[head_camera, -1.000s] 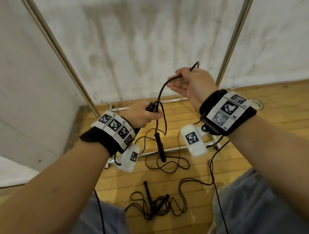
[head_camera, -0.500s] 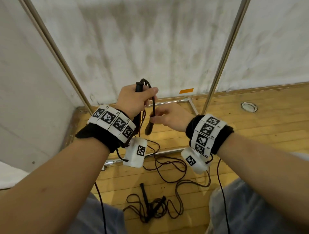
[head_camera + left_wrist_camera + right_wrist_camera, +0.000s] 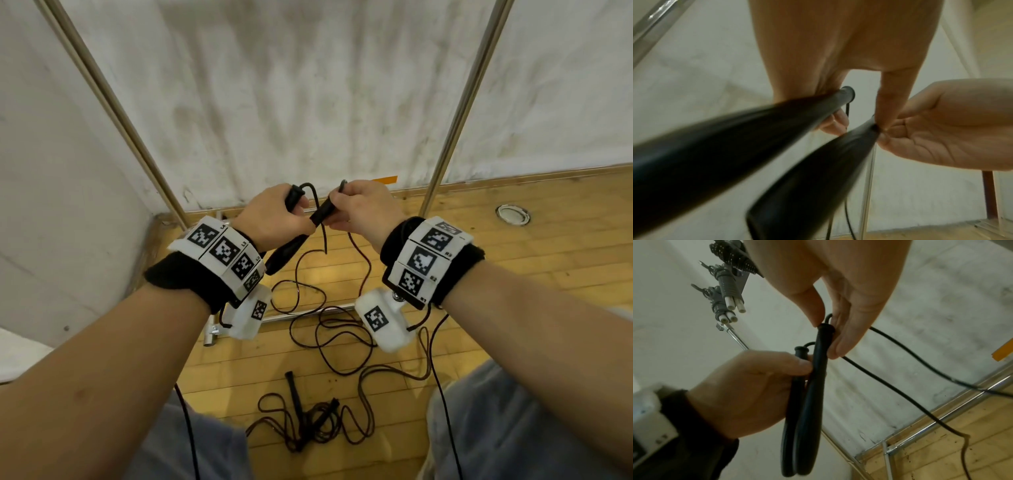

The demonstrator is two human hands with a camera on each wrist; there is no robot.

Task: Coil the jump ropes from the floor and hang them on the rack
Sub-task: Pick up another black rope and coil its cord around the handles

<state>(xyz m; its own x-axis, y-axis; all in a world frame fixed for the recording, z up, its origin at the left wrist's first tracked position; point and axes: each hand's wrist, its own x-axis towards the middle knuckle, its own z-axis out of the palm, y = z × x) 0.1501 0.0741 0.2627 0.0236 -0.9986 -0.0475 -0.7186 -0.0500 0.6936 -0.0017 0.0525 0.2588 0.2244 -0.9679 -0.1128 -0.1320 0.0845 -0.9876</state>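
A black jump rope hangs between my hands in front of the rack. My left hand (image 3: 291, 219) grips one black handle (image 3: 294, 198) in its fist, top end up. My right hand (image 3: 337, 205) pinches the top of the second handle (image 3: 322, 214) between thumb and fingers and holds it against the first. In the right wrist view the two handles (image 3: 813, 386) lie side by side, and their cords (image 3: 900, 353) run off to the right. The cord (image 3: 325, 325) drops in loose loops onto the floor. A second black jump rope (image 3: 301, 421) lies tangled on the floor near my knees.
The rack's two metal uprights (image 3: 113, 102) (image 3: 459, 113) rise against the white wall, and its base bar (image 3: 301, 313) lies on the wooden floor. Grey-handled ropes (image 3: 725, 293) hang on the rack's top. A round metal floor fitting (image 3: 512, 214) sits at the right.
My right hand has lifted the second handle from below my left hand up to the first handle's level. Both hands now sit close together at the same height.
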